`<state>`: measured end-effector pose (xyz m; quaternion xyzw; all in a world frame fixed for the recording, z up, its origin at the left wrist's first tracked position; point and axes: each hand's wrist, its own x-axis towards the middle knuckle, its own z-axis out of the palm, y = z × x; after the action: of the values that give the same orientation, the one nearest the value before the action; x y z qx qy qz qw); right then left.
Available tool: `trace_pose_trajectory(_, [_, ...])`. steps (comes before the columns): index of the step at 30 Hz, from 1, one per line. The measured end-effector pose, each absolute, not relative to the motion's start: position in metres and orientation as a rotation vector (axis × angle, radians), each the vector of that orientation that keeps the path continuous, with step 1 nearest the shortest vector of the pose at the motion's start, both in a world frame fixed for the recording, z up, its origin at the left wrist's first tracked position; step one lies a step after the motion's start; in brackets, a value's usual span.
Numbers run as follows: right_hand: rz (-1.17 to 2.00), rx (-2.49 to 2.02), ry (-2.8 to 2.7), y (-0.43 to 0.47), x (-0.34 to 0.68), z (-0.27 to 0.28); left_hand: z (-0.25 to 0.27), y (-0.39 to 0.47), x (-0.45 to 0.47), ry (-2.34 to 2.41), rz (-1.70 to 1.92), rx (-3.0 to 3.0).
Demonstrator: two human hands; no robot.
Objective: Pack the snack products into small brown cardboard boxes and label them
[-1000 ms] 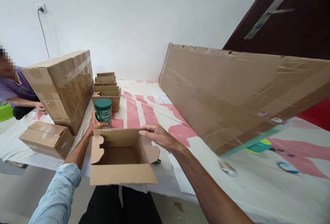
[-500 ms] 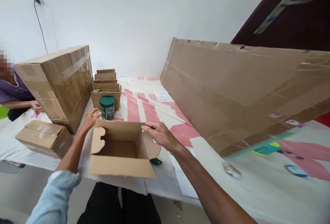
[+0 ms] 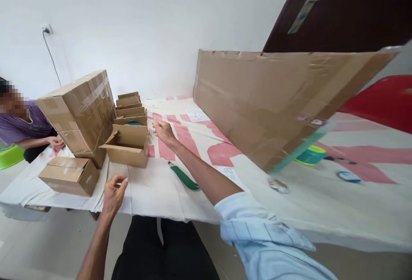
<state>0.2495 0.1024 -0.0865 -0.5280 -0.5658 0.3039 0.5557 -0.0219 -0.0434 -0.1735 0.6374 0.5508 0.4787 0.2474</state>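
My left hand point(image 3: 115, 192) hovers by the table's front edge, in front of the open box, fingers loosely curled and holding nothing. My right hand point(image 3: 164, 133) is in the air just right of the same box, apart from it, its fingers loosely parted and bare. The open cardboard box point(image 3: 127, 155) stands with its flaps up, at the front of a row of open boxes point(image 3: 128, 101). A bit of a green lid point(image 3: 134, 123) shows behind its back flap; the rest is hidden. A green utility knife point(image 3: 184, 177) lies on the cloth below my right forearm.
A stack of taped cartons point(image 3: 82, 108) and one closed box point(image 3: 69, 176) stand on the left. Another person point(image 3: 28, 125) sits beyond them. A large cardboard sheet point(image 3: 257, 95) leans on the right, near a tape roll point(image 3: 278, 186), a green tub point(image 3: 310, 154) and a blue-white round item point(image 3: 348, 177).
The open box has moved from in front of me to the front of the row, and both hands have let go. The utility knife is uncovered. My view has shifted right.
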Motion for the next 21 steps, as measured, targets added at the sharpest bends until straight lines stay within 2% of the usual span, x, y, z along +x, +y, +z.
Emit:
trace_pose_trajectory(4, [0.509,-1.299,-1.438,0.053,0.269,-0.108,-0.183,-0.023,-0.012,1.483,1.194,1.787])
trace_pose_trajectory(11, [0.223,-1.512,-1.615,-0.046,0.305,-0.213,-0.184,0.026,-0.01,1.562,1.046,1.815])
trace_pose_trajectory(14, [-0.012,-1.685,-1.734,-0.054,0.31,-0.25,-0.178,0.044,-0.003,1.598,1.008,1.839])
trace_pose_trajectory(21, [-0.124,-1.731,-1.728,-0.053,0.309,-0.279,-0.181,0.073,0.021,1.691,0.974,1.848])
